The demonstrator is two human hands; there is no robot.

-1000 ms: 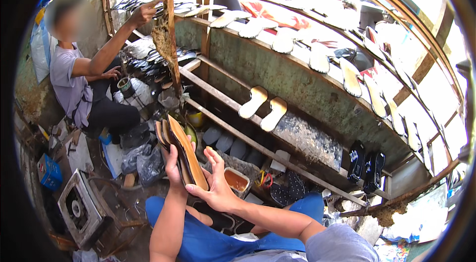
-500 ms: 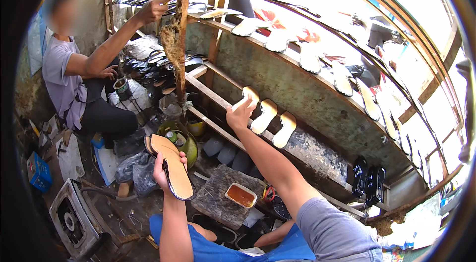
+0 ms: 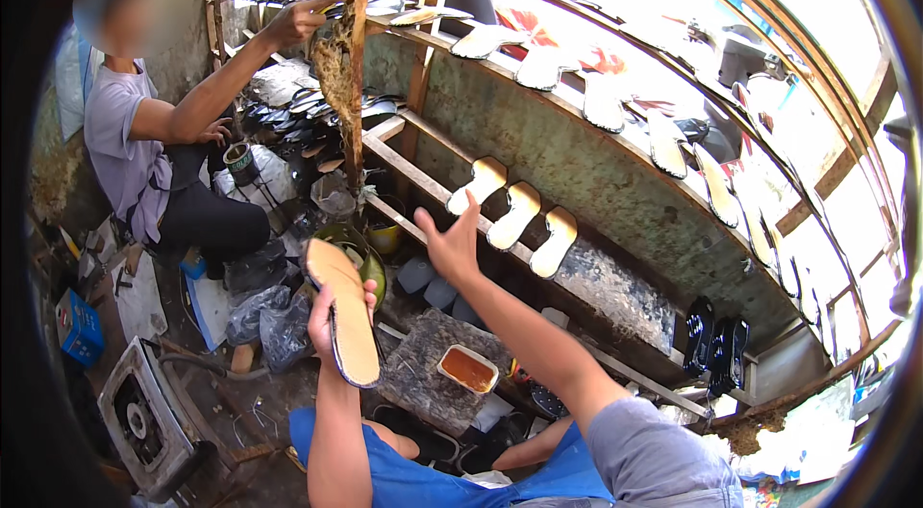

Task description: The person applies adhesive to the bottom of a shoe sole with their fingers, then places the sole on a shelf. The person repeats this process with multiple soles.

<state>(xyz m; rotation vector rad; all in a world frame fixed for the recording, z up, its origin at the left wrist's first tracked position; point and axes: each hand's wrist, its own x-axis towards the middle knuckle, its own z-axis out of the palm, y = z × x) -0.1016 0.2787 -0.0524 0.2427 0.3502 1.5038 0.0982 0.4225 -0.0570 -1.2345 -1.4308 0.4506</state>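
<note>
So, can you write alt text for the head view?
The person's left hand holds a tan, black-edged shoe insole; the spread right hand hovers near three similar insoles on a wooden rack. Nearby are a white rectangular tub of orange-brown substance and a seated co-worker in a lilac shirt.

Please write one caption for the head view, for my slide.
The left hand holds a tan insole; the open right hand is near three similar insoles on a wooden rack.
</note>
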